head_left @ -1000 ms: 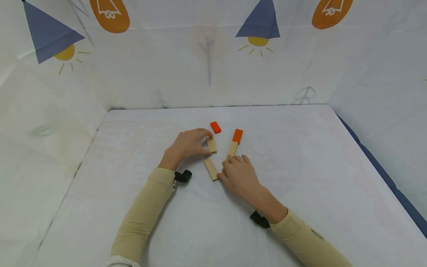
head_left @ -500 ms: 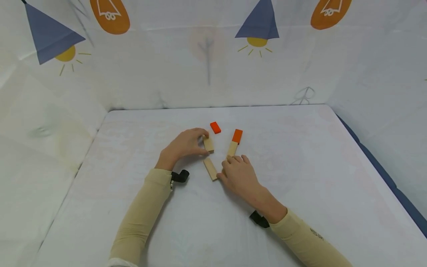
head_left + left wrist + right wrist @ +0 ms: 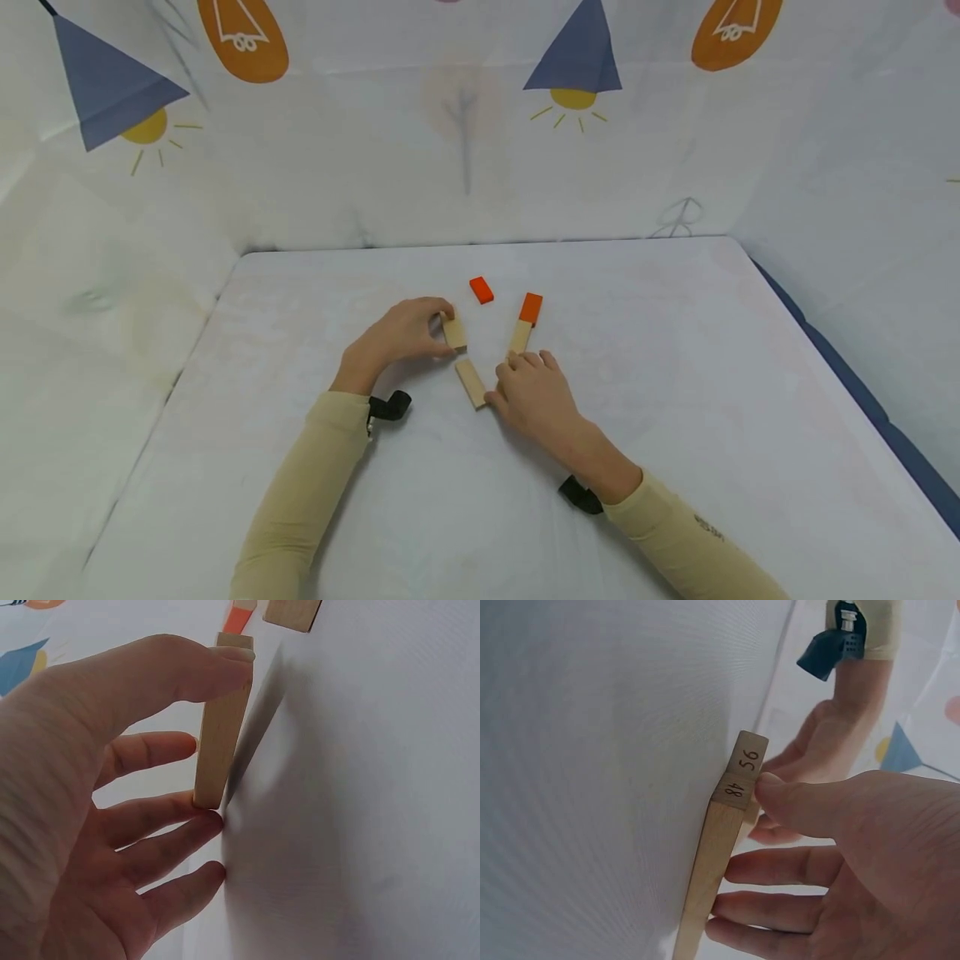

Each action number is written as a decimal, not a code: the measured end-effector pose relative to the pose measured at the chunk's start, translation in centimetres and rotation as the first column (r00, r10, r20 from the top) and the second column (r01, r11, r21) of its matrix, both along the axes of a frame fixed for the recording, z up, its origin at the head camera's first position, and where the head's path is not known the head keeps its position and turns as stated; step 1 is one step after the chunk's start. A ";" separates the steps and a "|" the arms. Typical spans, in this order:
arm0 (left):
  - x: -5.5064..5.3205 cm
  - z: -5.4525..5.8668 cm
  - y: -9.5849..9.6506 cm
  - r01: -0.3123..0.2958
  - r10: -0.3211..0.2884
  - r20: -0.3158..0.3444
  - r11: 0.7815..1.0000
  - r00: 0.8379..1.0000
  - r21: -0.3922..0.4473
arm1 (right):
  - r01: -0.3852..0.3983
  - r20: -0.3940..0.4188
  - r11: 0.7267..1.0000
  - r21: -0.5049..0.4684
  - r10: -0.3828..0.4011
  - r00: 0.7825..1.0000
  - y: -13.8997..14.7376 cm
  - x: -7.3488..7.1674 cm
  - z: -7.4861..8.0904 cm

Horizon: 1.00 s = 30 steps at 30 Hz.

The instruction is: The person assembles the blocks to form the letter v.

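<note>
My left hand pinches a plain wooden block between thumb and fingers. In the left wrist view the thumb lies across the upper part of this block, with fingertips against its other side. My right hand holds a second wooden block, mostly hidden under it in the head view. Its thumb presses the numbered end and its fingers lie along the side. Touching that end is a third wooden block, angled to form a V. Beyond the right fingers, another wooden block continues the line.
An orange-red block sits at the far end of the right-hand line. A loose orange-red block lies farther back, between the two arms of the V. The white-covered table meets a printed cloth wall behind.
My left hand has moved left and slightly nearer with its wooden block, away from the V. The right hand stays put on its block. The head view has shifted slightly.
</note>
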<state>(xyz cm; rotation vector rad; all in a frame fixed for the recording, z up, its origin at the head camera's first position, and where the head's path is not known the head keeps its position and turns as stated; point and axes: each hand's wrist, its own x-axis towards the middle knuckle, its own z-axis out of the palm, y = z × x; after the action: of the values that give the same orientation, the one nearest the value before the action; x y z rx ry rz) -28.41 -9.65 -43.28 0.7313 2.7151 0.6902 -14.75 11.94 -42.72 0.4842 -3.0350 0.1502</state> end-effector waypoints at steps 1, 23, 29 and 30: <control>0.1 -0.1 -0.1 0.001 -0.001 -0.003 1.000 1.000 0.002 | -0.002 -0.003 1.000 0.003 0.002 1.000 0.0 0.0 -0.1; 1.0 -0.4 -0.2 0.027 -0.028 -0.051 0.999 0.998 -0.018 | 0.013 0.019 1.000 0.020 -0.014 1.000 -0.1 0.0 0.0; 1.2 -0.3 -0.2 0.016 -0.016 -0.029 1.000 0.999 -0.016 | 0.017 0.034 1.000 0.025 -0.018 0.999 -0.1 0.0 0.0; 1.2 -0.3 -0.2 0.016 -0.016 -0.025 1.000 1.000 -0.021 | 0.017 0.035 1.000 0.025 -0.018 0.999 -0.1 0.0 0.0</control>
<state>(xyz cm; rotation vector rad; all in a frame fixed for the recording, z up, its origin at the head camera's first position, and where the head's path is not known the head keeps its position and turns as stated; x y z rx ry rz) -27.20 -9.89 -43.56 0.7612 2.7321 0.6528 -14.71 11.79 -42.73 0.4615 -3.0783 0.1226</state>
